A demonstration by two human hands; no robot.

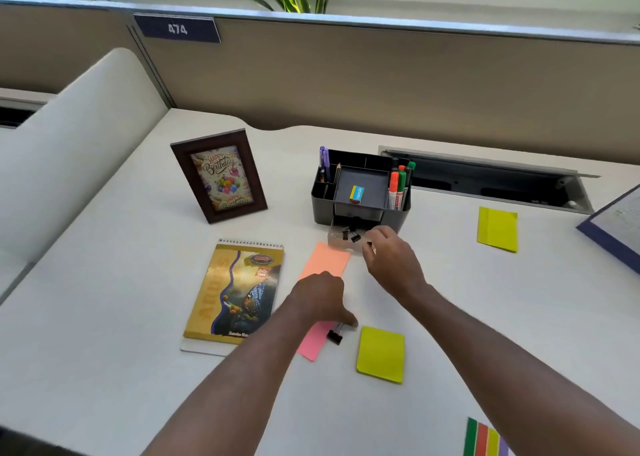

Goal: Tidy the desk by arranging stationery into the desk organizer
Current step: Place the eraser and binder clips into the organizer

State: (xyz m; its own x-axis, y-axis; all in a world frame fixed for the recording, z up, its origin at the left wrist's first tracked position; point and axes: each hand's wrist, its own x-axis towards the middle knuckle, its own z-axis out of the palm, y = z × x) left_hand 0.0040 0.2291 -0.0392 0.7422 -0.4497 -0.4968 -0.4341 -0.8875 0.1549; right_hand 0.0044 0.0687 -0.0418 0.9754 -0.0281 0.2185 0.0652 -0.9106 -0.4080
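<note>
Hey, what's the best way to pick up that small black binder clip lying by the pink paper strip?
Probably pinch the black binder clip across its black body from above, coming from its right. It lies on the white desk with its wire handles toward the left hand, pink paper strip beside it.

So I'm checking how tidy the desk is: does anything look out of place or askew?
Yes. Sticky notes lie scattered: two yellow pads and a skewed pink strip. A binder clip sits loose by the left hand, and the organizer drawer stands open.
</note>
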